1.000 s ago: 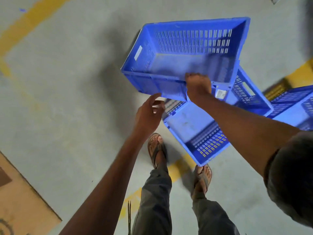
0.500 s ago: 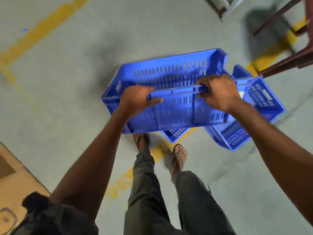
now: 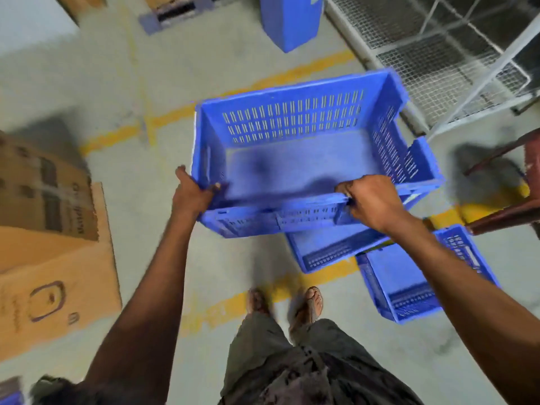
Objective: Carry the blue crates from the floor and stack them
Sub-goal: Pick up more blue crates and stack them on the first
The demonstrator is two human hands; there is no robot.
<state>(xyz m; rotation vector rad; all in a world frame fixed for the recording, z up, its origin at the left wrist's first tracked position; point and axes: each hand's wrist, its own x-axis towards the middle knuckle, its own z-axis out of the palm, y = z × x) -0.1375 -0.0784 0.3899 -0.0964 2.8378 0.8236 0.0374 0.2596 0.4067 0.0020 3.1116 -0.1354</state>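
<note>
I hold an empty blue slotted crate level in front of me, above the floor, its open top facing up. My left hand grips its near left corner, thumb over the rim. My right hand is closed over the near rim at the right. Below the held crate a second blue crate lies on the floor, partly hidden. A third blue crate lies to the right of my feet.
A large cardboard box stands at the left. A wire-mesh cage fills the upper right, with a dark red frame at the right edge. A blue upright object stands ahead. Yellow lines cross the grey floor.
The crate has gone from tilted on its side to level and upright. My left hand took hold of its near corner. The view swung up, bringing in the box and the cage.
</note>
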